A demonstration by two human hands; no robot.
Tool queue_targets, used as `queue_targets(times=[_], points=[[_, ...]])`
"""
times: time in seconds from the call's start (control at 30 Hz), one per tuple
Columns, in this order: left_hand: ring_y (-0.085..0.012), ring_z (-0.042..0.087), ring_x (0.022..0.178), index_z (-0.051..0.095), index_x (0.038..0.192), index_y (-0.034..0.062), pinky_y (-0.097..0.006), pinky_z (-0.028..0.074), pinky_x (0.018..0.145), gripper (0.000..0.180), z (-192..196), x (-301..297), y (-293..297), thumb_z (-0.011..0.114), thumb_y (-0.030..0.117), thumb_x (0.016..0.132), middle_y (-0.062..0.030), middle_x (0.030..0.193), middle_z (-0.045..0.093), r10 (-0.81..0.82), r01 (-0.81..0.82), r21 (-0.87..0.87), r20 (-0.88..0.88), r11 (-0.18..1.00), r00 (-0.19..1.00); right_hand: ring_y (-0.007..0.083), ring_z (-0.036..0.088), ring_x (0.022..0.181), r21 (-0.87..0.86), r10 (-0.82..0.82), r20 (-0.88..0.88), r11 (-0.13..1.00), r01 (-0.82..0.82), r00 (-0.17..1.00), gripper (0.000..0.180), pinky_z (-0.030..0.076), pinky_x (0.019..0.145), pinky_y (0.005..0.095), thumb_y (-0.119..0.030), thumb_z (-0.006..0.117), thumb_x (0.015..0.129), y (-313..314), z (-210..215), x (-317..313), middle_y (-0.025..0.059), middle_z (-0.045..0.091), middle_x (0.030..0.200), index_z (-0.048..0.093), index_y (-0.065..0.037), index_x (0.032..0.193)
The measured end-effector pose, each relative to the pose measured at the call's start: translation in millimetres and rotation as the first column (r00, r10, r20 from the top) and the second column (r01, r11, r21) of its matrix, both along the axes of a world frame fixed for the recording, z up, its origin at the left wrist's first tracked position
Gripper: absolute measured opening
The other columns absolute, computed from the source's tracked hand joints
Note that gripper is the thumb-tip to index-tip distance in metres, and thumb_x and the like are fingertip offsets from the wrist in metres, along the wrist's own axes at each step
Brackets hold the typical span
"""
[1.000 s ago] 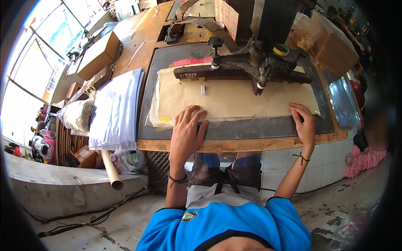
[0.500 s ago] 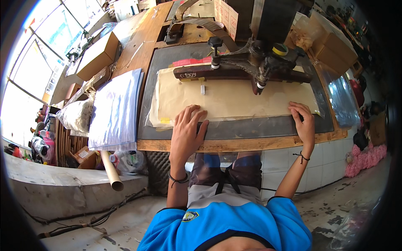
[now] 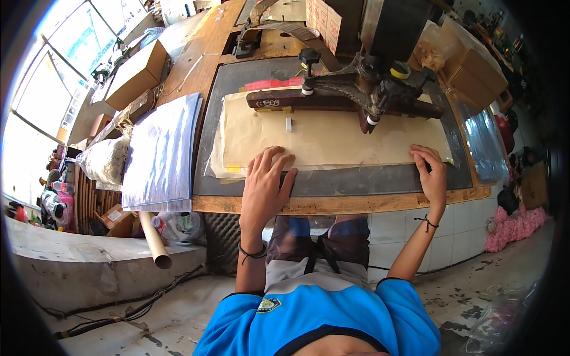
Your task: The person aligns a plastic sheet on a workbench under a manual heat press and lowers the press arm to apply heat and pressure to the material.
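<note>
The tan sheet (image 3: 332, 139) under both hands looks like matt paper, wrapped in a clear, glossy plastic film that wrinkles at its edges. It lies on a dark, smooth, slightly shiny mat (image 3: 356, 181). The desk (image 3: 332, 204) is bare wood, its front edge rough and worn. The press arm (image 3: 356, 80) above is dull, dark metal. A stack of plastic sheets (image 3: 160, 151) on the left gleams. The boxes (image 3: 136, 71) are plain matt cardboard.

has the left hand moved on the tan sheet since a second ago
No. The left hand lies flat on the tan sheet's near edge, as before, equally close to the wooden table edge.
</note>
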State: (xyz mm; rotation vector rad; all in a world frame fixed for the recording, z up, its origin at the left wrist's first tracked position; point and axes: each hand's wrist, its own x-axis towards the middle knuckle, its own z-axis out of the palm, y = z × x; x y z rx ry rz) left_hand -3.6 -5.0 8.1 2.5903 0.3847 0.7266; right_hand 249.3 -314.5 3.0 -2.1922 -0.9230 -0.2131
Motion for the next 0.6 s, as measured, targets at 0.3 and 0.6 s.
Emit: queue_targets(times=[0.3,0.6], points=[[-0.0359,0.054,0.124,0.067,0.117,0.0059,-0.046,0.041,0.108,0.026,1.1,-1.0,-0.3,0.067,0.019,0.095,-0.0131,0.129,0.059,-0.002,0.002,0.014,0.007,1.0,1.0,0.0262,0.067,0.112,0.0,-0.006,0.012,1.0,0.006,1.0,0.027,0.051,0.097,0.0354,-0.023,0.064,0.103,-1.0,-1.4,0.5,0.0118,0.075,0.116,0.074,0.002,0.106],[-0.0376,0.055,0.125,0.069,0.117,0.0072,-0.047,0.04,0.109,0.027,-2.9,-2.2,-0.2,0.068,0.018,0.093,-0.0129,0.131,0.061,-0.011,0.013,-0.031,0.052,0.999,0.999,0.0281,0.066,0.112,0.021,-0.007,-0.007,1.0,0.007,1.0,0.024,0.052,0.096,0.0368,-0.021,0.065,0.101,-1.1,-6.1,2.6,0.0113,0.075,0.115,0.075,0.0,0.106]])
